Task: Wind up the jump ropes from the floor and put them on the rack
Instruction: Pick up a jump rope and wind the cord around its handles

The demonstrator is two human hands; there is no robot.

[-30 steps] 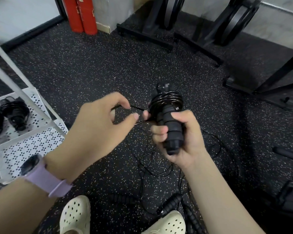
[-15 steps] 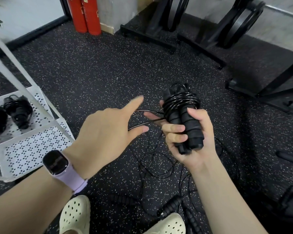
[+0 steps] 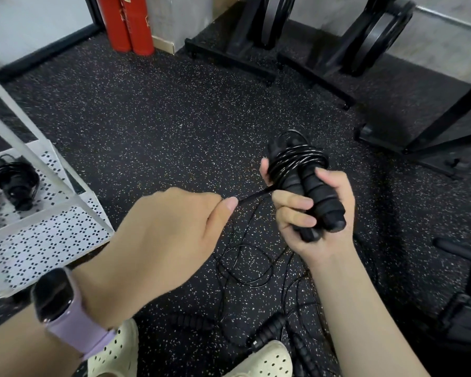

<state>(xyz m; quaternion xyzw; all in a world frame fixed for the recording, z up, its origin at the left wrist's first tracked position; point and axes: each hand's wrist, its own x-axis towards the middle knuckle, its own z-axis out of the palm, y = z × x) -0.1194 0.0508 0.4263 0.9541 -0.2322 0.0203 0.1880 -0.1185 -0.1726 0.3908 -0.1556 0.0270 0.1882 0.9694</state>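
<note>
Nearest me, loose black jump ropes (image 3: 245, 270) with ribbed handles tangle on the speckled rubber floor (image 3: 152, 126) by my perforated cream clogs (image 3: 114, 352). My right hand (image 3: 318, 210) curls its fingers round two ribbed foam handles (image 3: 321, 197) bound in glossy cord coils, while my left hand (image 3: 169, 235) pinches the taut cord (image 3: 253, 193). Far left, the white perforated metal rack (image 3: 49, 240) carries wound bundles (image 3: 14, 178).

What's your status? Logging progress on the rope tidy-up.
Right hand grips black foam-handled jump rope, cord coiled round the handles. Left hand pinches the loose cord end. More black ropes tangled on the floor.
</note>
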